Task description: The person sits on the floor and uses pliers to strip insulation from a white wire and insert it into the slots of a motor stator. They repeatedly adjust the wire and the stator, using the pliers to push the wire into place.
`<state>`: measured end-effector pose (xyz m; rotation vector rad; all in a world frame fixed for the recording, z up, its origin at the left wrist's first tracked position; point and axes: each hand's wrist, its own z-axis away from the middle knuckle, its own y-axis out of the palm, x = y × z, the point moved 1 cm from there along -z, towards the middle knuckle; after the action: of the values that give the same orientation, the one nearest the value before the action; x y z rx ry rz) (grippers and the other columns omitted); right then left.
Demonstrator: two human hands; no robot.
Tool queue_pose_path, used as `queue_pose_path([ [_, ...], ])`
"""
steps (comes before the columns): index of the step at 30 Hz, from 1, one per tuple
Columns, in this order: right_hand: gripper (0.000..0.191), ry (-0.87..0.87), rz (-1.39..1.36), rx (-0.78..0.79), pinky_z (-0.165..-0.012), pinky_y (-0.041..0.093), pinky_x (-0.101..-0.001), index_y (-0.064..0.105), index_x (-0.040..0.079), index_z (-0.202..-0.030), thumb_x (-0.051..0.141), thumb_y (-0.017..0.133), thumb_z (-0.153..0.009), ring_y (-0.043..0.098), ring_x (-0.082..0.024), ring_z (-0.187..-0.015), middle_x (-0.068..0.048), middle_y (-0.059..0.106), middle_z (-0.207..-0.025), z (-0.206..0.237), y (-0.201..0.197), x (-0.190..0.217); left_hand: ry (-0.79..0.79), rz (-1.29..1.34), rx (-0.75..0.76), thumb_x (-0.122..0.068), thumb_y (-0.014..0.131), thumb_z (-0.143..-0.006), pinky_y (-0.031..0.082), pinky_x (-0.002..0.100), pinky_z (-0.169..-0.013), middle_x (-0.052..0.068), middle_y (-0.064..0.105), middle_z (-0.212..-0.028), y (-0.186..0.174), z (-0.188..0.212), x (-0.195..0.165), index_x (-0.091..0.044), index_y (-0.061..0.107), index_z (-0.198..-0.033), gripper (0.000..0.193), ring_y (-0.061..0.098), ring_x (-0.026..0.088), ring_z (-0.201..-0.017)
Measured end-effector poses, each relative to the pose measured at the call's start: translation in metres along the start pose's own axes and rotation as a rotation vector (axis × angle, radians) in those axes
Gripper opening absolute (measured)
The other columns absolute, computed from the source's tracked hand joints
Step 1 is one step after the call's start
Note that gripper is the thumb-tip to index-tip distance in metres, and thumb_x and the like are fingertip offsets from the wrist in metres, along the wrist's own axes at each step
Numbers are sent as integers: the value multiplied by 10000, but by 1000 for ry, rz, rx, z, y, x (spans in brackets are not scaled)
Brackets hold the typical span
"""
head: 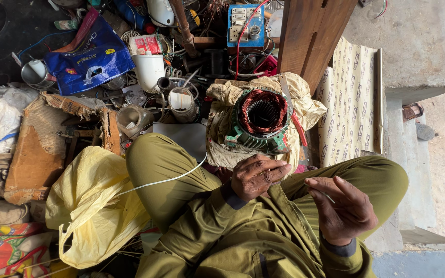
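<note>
**Hands working a white cord beside a motor stator**

We sit cross-legged in olive clothing amid a wide clutter of workshop things. Largest beside us is the yellow plastic bag (91,206) slumped against our left knee, with a torn piece of cardboard (37,149) just beyond it and a blue plastic bag (91,59) farther off. A patterned cloth (354,98) lies to the right, under a leaning wooden plank (310,31).

Ahead of our knees, the motor stator (261,119) with its copper windings rests on a crumpled cream cloth (222,134). A blue switchboard (245,25) sits well beyond it.

Our left hand (258,176) is curled closed, fingers pinching the white cord (166,179), which runs from the hand across our left thigh towards the yellow bag. Our right hand (343,208) is half open, thumb and forefinger nipping a thin pale strand; we cannot tell whether it is the same cord.
</note>
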<state>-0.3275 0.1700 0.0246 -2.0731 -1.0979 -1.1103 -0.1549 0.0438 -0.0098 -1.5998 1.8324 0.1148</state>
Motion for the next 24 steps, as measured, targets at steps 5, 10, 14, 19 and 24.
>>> queue_pose_path([
  [5,480,7,-28,-8,-916,650,-423,526,-68,-1377,-143,691,-933,751,-319,-1022,-291,708,-1103,1,0,0,1,24,-24,4,829,-854,610,359,-849,46,698,-1197,1,-1,0,-120,713,-1287,465,694,242,-997],
  [10,475,30,-16,-10,-886,650,-409,524,-81,-1365,-154,686,-924,750,-322,-1015,-298,702,-1097,1,1,0,6,0,-12,62,791,-838,612,357,-850,45,702,-1199,-1,-3,-1,-112,717,-1281,481,693,240,-990],
  [14,489,42,-13,17,-888,651,-397,517,-83,-1367,-162,684,-915,748,-320,-1024,-294,705,-1097,-1,3,1,8,-5,2,88,763,-810,611,357,-856,44,705,-1195,-4,-5,-2,-110,719,-1281,513,691,241,-989],
  [19,542,-26,70,68,-885,642,-364,501,-89,-1375,-159,723,-886,750,-316,-1051,-258,706,-1080,-7,10,-1,-20,27,32,70,757,-822,611,365,-882,55,707,-1195,2,-5,-2,-101,711,-1294,504,691,255,-996],
  [24,580,-67,168,47,-898,640,-372,493,-106,-1371,-158,760,-860,753,-323,-1032,-241,703,-1120,-11,22,-13,-68,49,-5,87,743,-886,616,377,-939,50,708,-1232,17,3,-2,-86,679,-1344,494,707,262,-1057],
])
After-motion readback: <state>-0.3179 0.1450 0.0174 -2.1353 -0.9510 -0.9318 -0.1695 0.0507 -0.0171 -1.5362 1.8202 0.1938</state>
